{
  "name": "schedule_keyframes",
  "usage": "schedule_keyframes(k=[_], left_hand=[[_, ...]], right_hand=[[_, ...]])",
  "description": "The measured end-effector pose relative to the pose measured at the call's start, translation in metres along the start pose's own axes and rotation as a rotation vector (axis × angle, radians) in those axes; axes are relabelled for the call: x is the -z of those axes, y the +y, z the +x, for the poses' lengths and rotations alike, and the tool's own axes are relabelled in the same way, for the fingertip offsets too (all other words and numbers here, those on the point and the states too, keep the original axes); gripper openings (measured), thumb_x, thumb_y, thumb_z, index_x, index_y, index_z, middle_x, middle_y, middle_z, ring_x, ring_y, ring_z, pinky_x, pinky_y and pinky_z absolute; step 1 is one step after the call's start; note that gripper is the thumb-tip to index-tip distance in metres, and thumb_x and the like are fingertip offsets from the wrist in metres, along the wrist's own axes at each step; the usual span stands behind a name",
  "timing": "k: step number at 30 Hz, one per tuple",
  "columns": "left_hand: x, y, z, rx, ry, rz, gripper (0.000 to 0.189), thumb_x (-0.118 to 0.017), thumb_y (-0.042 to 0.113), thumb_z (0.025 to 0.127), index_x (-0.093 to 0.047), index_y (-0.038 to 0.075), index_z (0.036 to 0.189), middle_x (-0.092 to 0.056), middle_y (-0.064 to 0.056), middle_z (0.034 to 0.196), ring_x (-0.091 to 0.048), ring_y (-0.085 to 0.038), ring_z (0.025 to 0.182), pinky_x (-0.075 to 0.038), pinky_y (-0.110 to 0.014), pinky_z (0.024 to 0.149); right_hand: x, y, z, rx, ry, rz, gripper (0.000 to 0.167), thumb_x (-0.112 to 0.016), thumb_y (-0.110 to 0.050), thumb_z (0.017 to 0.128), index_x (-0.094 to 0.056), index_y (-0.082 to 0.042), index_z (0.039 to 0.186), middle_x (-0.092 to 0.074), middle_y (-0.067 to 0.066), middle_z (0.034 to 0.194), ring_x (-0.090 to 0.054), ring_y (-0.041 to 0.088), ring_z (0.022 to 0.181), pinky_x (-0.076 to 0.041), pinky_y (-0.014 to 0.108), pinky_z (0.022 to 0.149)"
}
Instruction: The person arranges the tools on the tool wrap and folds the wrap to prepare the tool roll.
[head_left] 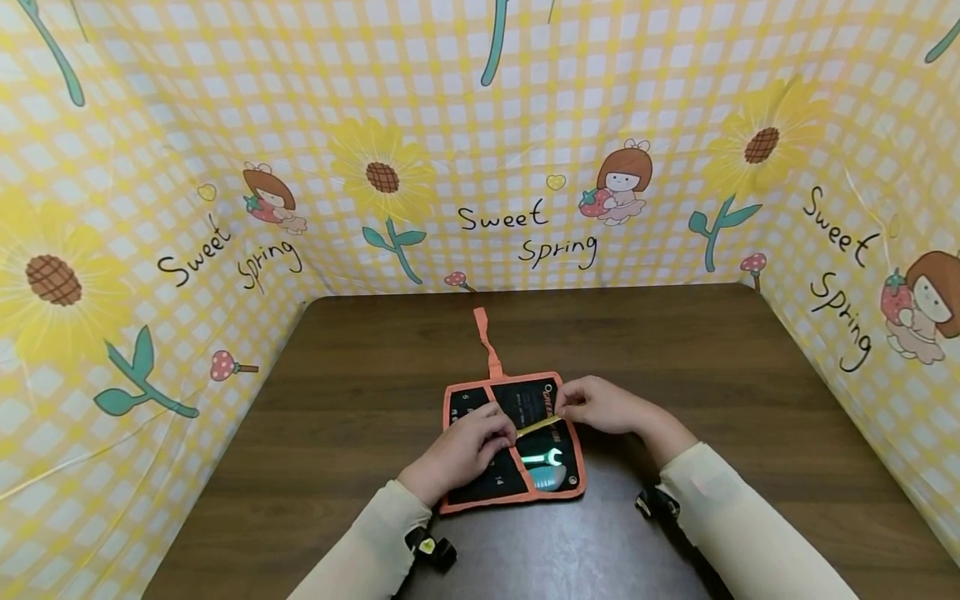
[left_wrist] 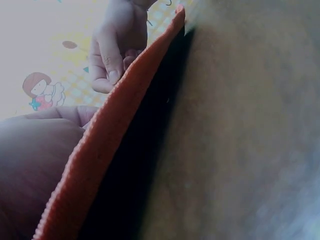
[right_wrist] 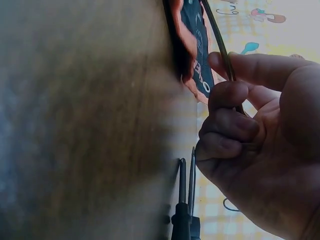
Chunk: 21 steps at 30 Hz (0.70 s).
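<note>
Right grip (head_left: 600,406) is closed in a pinch, thumb against fingertip, on a narrow yellow strip (head_left: 538,426), which is stretched slantwise across the gap between the two grips. By the left grip (head_left: 471,443) the strip's other end is met at the fingertips; the fingers are bent, but whether the strip is pinched by them or merely touched cannot be told. Beneath both grips, a black tool pouch (head_left: 487,503) bordered in orange is laid open. Its numbered panel is partly covered by the left grip, and its upper right edge is overlapped by the right grip's fingertips. Just to the right of the left grip's fingertips, the pouch is divided by an orange band (head_left: 524,475). Nearer the wearer than the strip, between the grips, an open-ended wrench (head_left: 553,457) is held in the pouch, with a turquoise object (head_left: 547,478) set just below it. Beyond the grips, an orange strap (head_left: 484,337) is extended from the pouch's far edge. All is carried by a brown wood-grained surface (head_left: 360,358). Behind each grip, a forearm is covered by a cream sleeve (head_left: 750,525). Farthest from the grips, the surface is enclosed by a yellow-and-white checked cloth (head_left: 480,142) printed with sunflowers and "Sweet Spring".
</note>
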<state>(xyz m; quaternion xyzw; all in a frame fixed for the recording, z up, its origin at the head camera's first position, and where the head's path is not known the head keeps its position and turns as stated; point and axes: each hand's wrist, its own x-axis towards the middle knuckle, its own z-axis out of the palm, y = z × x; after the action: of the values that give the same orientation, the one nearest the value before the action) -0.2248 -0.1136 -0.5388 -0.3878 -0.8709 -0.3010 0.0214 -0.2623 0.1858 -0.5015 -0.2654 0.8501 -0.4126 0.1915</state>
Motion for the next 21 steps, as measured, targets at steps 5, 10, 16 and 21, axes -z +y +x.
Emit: schedule_keyframes(k=[5,10,16,21], left_hand=[[-0.001,0.0,0.0,0.011,-0.016,-0.026,0.014,-0.068,0.014,0.103,-0.067,0.028,0.102,-0.055,0.015,0.105,-0.056,-0.005,0.091,-0.052,-0.028,0.081],[-0.001,-0.001,0.001,0.018,-0.023,-0.026,0.012,-0.067,0.014,0.104,-0.067,0.026,0.102,-0.055,0.014,0.104,-0.056,-0.005,0.09,-0.052,-0.028,0.081],[-0.002,-0.004,0.001,-0.002,-0.024,-0.011,0.012,-0.068,0.015,0.103,-0.066,0.026,0.102,-0.053,0.014,0.102,-0.055,-0.004,0.088,-0.051,-0.027,0.079],[-0.004,-0.003,0.002,-0.013,-0.037,-0.037,0.013,-0.069,0.014,0.103,-0.066,0.026,0.101,-0.053,0.014,0.102,-0.054,-0.004,0.088,-0.05,-0.026,0.079]], right_hand=[[-0.002,-0.002,-0.001,-0.044,-0.004,0.016,0.015,-0.06,-0.007,0.104,-0.072,-0.008,0.094,-0.062,-0.001,0.084,-0.053,0.017,0.076,-0.045,0.035,0.071],[-0.005,-0.008,-0.005,-0.073,-0.011,-0.013,0.012,-0.063,-0.011,0.104,-0.071,-0.009,0.095,-0.061,-0.003,0.082,-0.054,0.017,0.075,-0.044,0.035,0.07],[-0.006,-0.009,-0.001,-0.037,-0.012,-0.063,0.011,-0.065,-0.011,0.104,-0.071,-0.011,0.095,-0.061,-0.003,0.083,-0.054,0.016,0.076,-0.044,0.035,0.072],[-0.011,-0.008,0.006,0.006,-0.049,-0.09,0.013,-0.063,-0.011,0.105,-0.071,-0.012,0.095,-0.062,-0.004,0.088,-0.054,0.015,0.078,-0.045,0.035,0.074]])
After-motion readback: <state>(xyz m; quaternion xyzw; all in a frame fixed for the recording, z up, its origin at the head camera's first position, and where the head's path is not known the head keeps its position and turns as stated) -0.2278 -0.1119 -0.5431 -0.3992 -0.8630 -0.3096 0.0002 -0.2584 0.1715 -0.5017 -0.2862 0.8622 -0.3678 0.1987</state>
